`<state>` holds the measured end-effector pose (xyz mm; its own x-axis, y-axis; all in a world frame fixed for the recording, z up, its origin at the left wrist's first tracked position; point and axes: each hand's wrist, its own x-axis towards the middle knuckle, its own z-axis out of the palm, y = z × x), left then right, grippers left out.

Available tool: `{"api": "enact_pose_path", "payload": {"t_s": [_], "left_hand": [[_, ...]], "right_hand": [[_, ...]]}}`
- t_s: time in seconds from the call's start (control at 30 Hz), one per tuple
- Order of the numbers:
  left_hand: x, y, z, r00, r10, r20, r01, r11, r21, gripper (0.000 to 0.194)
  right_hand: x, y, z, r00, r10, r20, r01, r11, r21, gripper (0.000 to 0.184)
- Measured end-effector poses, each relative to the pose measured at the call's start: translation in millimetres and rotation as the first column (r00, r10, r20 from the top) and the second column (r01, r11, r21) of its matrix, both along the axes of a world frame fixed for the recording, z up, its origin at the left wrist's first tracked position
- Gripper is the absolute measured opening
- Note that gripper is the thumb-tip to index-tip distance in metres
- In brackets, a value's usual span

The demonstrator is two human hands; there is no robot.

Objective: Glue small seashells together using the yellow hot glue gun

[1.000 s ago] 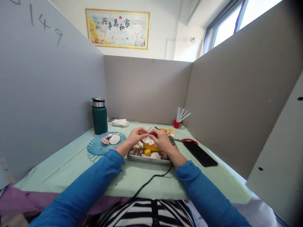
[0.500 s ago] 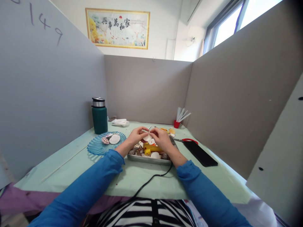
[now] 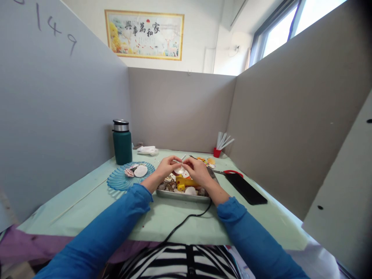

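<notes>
A pale green cloth point(image 3: 87, 217) covers the table, which is boxed in by grey partitions point(image 3: 181, 108), the left one with handwritten digits on it. Above the back panel hangs a gold-framed calligraphy print point(image 3: 145, 35); a window point(image 3: 276, 37) lets in daylight at the upper right. On the left stand a green flask point(image 3: 122, 147) and, just beside it, a blue ribbed glass dish point(image 3: 116, 180) with a few seashells point(image 3: 141, 171). A white packet point(image 3: 148, 150) lies farther back. On the right are a red cup point(image 3: 216, 152) of white sticks point(image 3: 223, 141), red-handled scissors point(image 3: 234, 173) and a black smartphone point(image 3: 245, 188).

At the centre, the left hand point(image 3: 167, 166) and right hand point(image 3: 199, 170) hover over a metal tray point(image 3: 183, 198) of shells and a yellow glue gun point(image 3: 187, 182); a black cord point(image 3: 188, 217) runs from the tray toward the lap. Both hands are narrowed to a pinch, fingertips almost meeting on a small whitish piece point(image 3: 180, 169) — its exact shape is too small to tell.

Against half a second ago, the right fingertips sit slightly nearer the left ones; the tray and dish have not moved.
</notes>
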<state>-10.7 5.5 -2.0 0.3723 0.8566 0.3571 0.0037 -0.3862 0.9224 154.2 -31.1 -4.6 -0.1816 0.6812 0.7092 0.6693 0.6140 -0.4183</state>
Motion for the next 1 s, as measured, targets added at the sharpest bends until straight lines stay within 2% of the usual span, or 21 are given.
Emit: {"api": "enact_pose_path", "payload": {"t_s": [0.13,0.43,0.7,1.0], "left_hand": [[-1.0,-4.1,3.3,1.0,0.008,0.017,-0.008,0.999,-0.04,0.036],[-3.4,-3.8,2.9,0.996,-0.051,0.069,0.056,0.995,-0.077,0.04],[-1.5,-2.0,0.8,1.0,-0.015,0.02,0.015,1.0,0.001,0.038],[-1.1,3.4,-3.7,0.998,-0.054,0.012,0.054,0.998,0.017,0.039]], "right_hand": [[0.1,-0.4,0.0,1.0,0.026,0.011,-0.026,1.0,0.017,0.013],[0.5,-1.5,0.9,1.0,0.025,0.013,-0.025,0.999,0.027,0.015],[1.0,1.0,-0.3,1.0,0.018,0.003,-0.018,1.0,0.02,0.014],[0.7,0.4,0.4,1.0,-0.009,0.018,0.009,1.0,-0.002,0.014]]}}
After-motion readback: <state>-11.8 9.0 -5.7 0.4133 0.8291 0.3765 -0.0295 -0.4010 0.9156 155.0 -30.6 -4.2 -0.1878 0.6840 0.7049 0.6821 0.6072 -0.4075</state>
